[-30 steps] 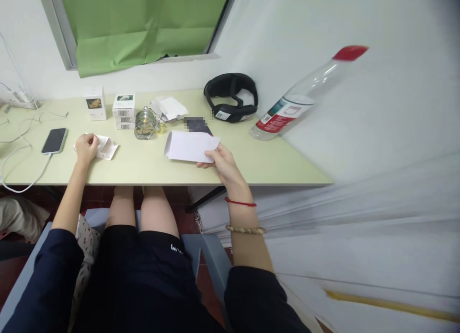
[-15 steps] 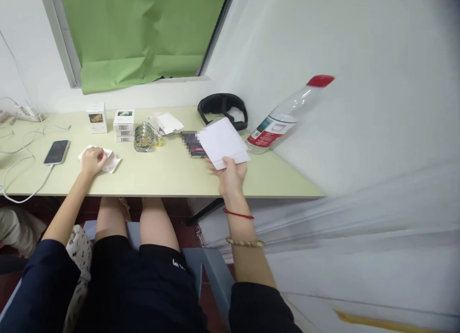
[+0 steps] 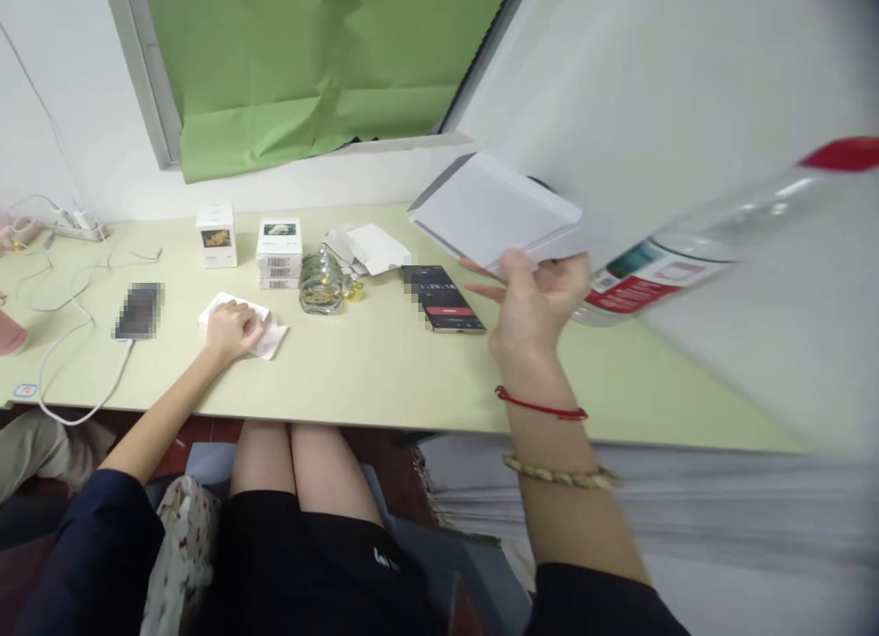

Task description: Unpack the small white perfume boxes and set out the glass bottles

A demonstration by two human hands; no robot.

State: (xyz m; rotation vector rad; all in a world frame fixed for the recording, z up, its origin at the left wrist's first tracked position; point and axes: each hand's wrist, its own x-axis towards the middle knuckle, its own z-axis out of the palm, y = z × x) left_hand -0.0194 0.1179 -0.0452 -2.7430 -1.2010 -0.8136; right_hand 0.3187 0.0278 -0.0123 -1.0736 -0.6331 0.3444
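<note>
My right hand is raised over the right part of the table, its thumb and fingers closed on a white cardboard box. That box is tilted, with a shaded flap or side at its left edge. On the left, my left hand rests with curled fingers on a creased white paper piece lying on the table. Its fingertips are partly hidden. Between the hands are a glass jar with a small yellow item beside it, and a dark phone with a lit screen.
Small white boxes are stacked behind the jar, near another upright box. Opened white packaging lies at the back. A red-capped bottle stands by the right wall. Left are a cabled phone and a power strip.
My right hand has lifted the white box, tilting it and uncovering the phone below. The whole view has shifted; my left hand stays on the paper piece.
</note>
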